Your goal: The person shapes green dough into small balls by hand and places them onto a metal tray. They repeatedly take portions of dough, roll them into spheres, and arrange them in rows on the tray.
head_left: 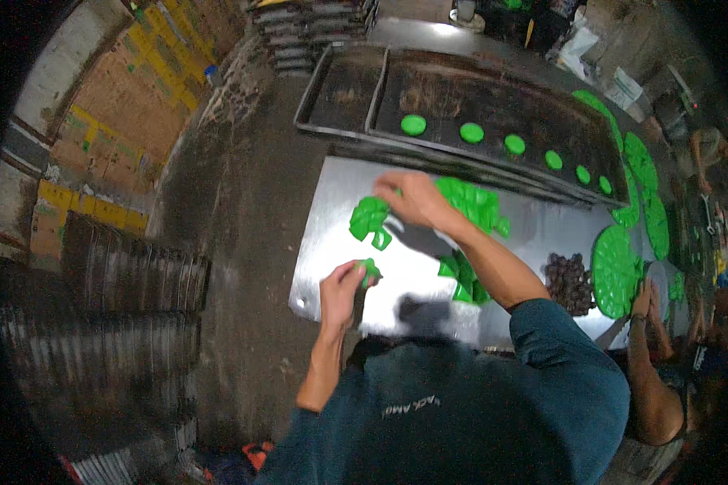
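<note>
My left hand point(341, 293) pinches a small green dough piece point(369, 273) over the near left part of a shiny metal table point(319, 234). My right hand point(415, 199) reaches across the table beside a small heap of cut green dough pieces point(367, 217). Its fingers are curled and a little blurred; what they hold, if anything, is hidden. Under and beyond my right forearm lie more green dough pieces point(471, 204), and another cluster of green dough point(463, 279) sits nearer my body. Dark brown balls point(569, 284) are piled to the right.
Along the table's far side stands a dark baking tray point(493, 93) with a row of several flat green discs point(471, 132). Large scored green dough rounds point(615, 271) lie at the right, where another person's hands point(645, 303) touch one. Stacked trays point(113, 299) stand at left.
</note>
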Demonstrator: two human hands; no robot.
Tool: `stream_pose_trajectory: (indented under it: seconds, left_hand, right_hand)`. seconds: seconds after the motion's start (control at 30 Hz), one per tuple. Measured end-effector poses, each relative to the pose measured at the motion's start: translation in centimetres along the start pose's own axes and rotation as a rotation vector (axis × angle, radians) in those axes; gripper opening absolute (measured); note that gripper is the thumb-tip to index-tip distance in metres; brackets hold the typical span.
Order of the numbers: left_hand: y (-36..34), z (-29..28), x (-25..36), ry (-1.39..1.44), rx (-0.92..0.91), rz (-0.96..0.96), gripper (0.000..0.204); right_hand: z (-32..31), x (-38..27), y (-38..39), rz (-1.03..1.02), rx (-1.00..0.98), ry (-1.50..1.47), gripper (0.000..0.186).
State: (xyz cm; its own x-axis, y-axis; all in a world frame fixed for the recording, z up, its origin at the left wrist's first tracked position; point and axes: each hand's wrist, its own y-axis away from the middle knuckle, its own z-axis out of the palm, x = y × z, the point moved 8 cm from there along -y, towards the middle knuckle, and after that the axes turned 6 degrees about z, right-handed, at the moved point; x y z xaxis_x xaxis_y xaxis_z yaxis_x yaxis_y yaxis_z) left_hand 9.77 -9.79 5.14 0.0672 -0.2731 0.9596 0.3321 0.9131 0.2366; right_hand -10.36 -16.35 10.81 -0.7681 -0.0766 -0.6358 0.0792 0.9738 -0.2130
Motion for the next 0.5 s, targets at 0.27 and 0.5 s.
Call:
stream_pose_trajectory:
  seconds: [0.27, 0.5]
  left_hand:
    - [-2.4, 8.6, 4.4, -0.347, 0.066, 0.759, 0.028]
    - [2.3, 15.9, 3.4, 0.094, -0.288, 0.48, 0.033]
  right_hand:
    - [-4.4, -6.1, 13.3, 0.317, 0.702, -0.324, 0.012]
    - [-11.2, -1.4, 20.0, 0.785, 0.729, -0.636, 0.036]
